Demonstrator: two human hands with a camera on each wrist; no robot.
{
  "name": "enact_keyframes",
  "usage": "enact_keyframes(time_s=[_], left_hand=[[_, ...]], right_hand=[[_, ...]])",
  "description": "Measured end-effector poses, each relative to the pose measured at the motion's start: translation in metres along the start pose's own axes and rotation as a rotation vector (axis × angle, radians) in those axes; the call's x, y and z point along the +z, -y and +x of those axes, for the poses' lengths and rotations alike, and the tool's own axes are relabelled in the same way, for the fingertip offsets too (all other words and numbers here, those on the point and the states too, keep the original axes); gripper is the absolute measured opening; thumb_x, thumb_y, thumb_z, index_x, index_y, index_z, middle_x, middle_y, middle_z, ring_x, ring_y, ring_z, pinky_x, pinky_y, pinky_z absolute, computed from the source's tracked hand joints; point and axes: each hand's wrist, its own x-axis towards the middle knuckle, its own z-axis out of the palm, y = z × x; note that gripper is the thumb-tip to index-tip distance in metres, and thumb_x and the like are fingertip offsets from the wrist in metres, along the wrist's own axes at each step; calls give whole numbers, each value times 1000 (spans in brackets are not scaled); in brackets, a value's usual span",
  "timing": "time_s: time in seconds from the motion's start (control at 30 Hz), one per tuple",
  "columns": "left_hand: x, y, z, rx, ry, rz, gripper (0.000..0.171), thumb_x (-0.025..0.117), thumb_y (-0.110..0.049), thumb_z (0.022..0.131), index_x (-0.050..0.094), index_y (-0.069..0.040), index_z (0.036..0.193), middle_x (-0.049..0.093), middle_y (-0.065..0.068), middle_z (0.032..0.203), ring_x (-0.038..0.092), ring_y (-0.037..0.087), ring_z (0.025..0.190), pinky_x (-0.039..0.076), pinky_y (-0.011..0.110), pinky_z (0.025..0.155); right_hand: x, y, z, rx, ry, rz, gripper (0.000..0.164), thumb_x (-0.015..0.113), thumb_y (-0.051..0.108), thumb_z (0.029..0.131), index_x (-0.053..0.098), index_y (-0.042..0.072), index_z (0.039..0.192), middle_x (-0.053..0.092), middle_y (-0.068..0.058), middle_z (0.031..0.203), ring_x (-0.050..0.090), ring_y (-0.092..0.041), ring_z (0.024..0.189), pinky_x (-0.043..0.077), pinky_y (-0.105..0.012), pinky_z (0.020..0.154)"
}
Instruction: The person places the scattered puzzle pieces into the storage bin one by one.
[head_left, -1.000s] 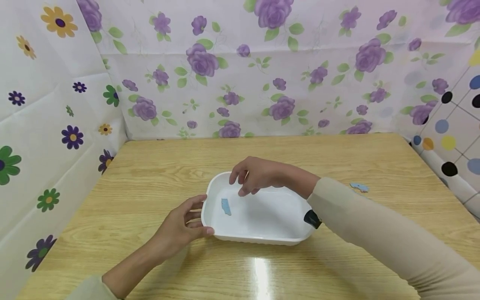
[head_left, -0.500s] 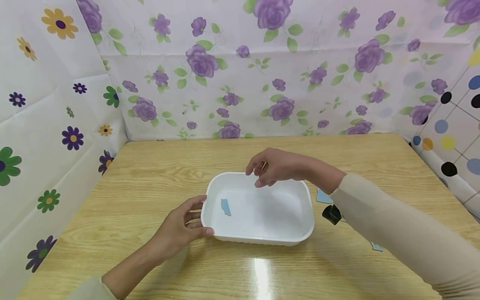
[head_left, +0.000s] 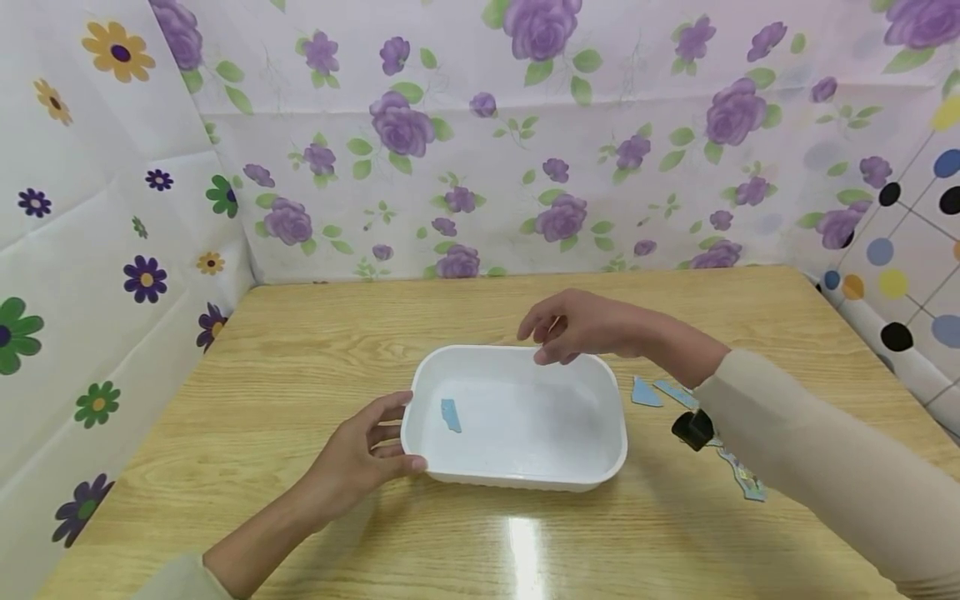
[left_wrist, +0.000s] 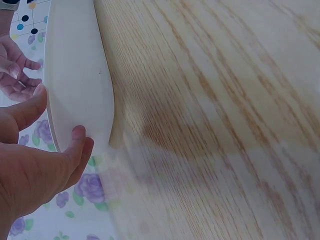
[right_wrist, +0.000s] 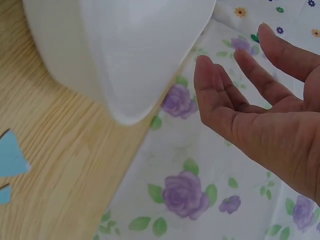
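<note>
A white plastic tub point(head_left: 517, 479) stands on the wooden table, with one flat light-blue piece point(head_left: 451, 415) lying inside near its left end. My left hand point(head_left: 363, 446) holds the tub's left end, thumb at the near corner and fingers along the side wall; the left wrist view shows the thumb point(left_wrist: 35, 107) at the rim. Above the far right rim hovers my right hand point(head_left: 585, 325), its fingers loosely bent and apart. Nothing lies between those fingers in the right wrist view point(right_wrist: 260, 95).
Right of the tub lie several flat blue pieces: a triangular piece point(head_left: 646, 392), a narrow strip point(head_left: 676, 393) and an irregular printed piece point(head_left: 742, 475). The right sleeve point(head_left: 810, 458) partly covers this group. A flowered cloth point(head_left: 480, 167) hangs behind the table point(head_left: 337, 333).
My right hand has moved right and slightly up, from over the tub's middle to its far right rim. More blue pieces show beside the sleeve. The left hand and tub stay put.
</note>
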Motion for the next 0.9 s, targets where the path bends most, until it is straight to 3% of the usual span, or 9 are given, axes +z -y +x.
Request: enact_keyframes(time_s=[0.37,0.6,0.9], left_hand=[[0,0,1,1,1,9,83,80,-9,78,33,-4,146,42,22,142,53,38,121,55,27,92],[0,0,1,0,3,15,83,80,-10,78,33,-4,146,42,22,141,53,38,122,55,27,92],[0,-1,1,2,10,22,83,80,-10,78,33,-4,146,42,23,141,52,39,122,55,27,92]], right_hand=[[-21,-35,-21,-25,-77,27,37,67,16,91,58,4,126,56,-16,118,57,-27,101,56,-43,89],[-29,-44,-34,-7,-99,43,42,67,19,92,56,3,129,53,-17,125,52,-30,113,55,-45,91],[-42,-59,-45,18,-138,32,43,68,21,92,55,5,130,52,-17,127,53,-31,114,56,-44,90]])
